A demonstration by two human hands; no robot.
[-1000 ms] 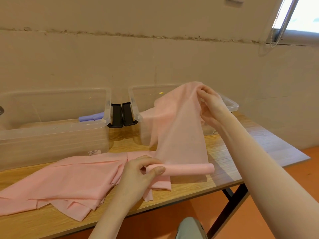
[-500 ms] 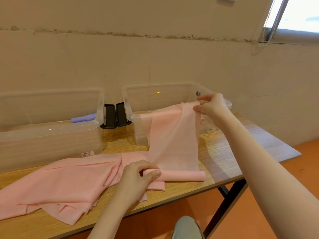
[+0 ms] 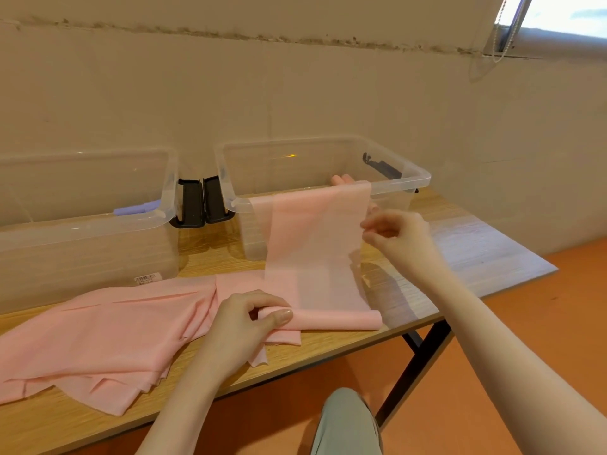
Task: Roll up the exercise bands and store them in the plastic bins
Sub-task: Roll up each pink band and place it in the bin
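Left hand point(image 3: 243, 320) pinching left end of started roll of thin pink stretchy exercise band point(image 3: 315, 257) lying on wooden bench point(image 3: 410, 300). Roll axis running rightward from it; loose length rising away, draping over clear plastic bin point(image 3: 423, 175). Right hand point(image 3: 399, 234) hovering beside band's right edge, fingers curled, apparently gripping nothing, nearer free end.

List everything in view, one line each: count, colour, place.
band: one, pink, draped from right bin's front rim to the rolled end at table's front edge
loose bands: several, pink, piled on table's left
bins: two, clear, side by side at table's back
roll: one, purple, in left bin
latches: two, black, between bins
table: one, wood
left hand: grips rolled end
right hand: by band's right edge, grip unclear
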